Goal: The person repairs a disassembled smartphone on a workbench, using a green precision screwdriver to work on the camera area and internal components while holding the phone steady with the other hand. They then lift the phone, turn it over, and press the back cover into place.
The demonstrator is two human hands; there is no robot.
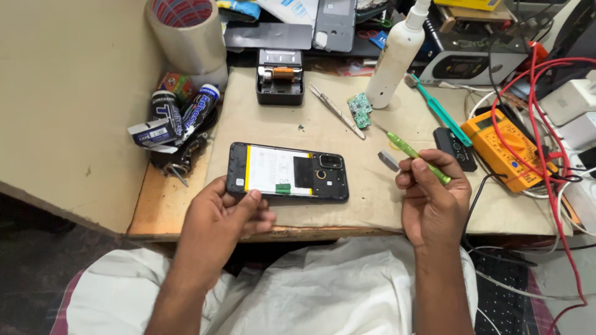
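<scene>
Beside opened phone [287, 172]: tweezers [337, 111], circuit board [359, 110], spray bottle [395, 56].

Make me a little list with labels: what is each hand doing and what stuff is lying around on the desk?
left hand: holds the near left corner of the opened smartphone, thumb on its edge
opened smartphone: back cover off, lying flat on the beige mat
right hand: grips a green screwdriver, tip pointing away
beside the screwdriver: small grey metal piece
further back: tweezers, green circuit board, white squeeze bottle
right side: yellow multimeter with red wires
left side: tape roll, adhesive tubes
</scene>
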